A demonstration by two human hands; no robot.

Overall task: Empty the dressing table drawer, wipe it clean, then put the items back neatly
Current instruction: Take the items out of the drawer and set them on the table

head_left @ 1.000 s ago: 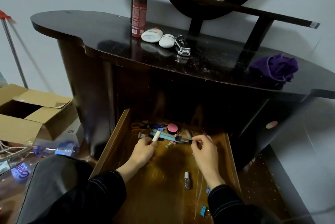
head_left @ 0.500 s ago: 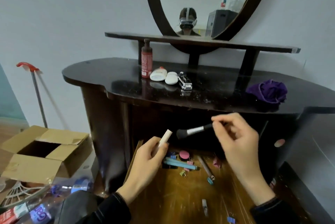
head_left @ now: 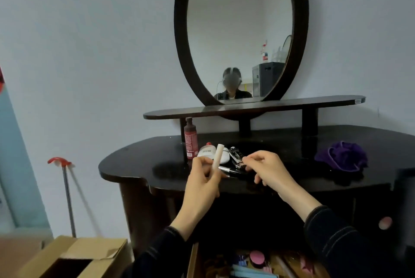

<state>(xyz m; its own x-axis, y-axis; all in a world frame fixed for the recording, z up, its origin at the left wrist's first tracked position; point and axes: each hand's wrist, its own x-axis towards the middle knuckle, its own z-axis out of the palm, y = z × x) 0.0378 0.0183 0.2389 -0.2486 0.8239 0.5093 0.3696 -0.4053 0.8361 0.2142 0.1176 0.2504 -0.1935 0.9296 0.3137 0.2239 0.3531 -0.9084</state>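
Left grip (head_left: 202,184) clamped on upright pale tube (head_left: 218,156) above the counter (head_left: 139,164); right grip (head_left: 268,172), fingers curled, meets makeup brush (head_left: 226,169), hold indiscernible, bristles hidden; open drawer (head_left: 192,262) cropped below.

We're looking at 1 cream tube (head_left: 218,156), a silver-and-black brush (head_left: 225,169), a purple cloth (head_left: 341,158) and a maroon bottle (head_left: 190,140) on a dark-brown dressing table (head_left: 139,163).

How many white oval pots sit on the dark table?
2 white oval pots: one beside the tall red-brown bottle, one behind the pale tube in the left hand. More may be hidden.
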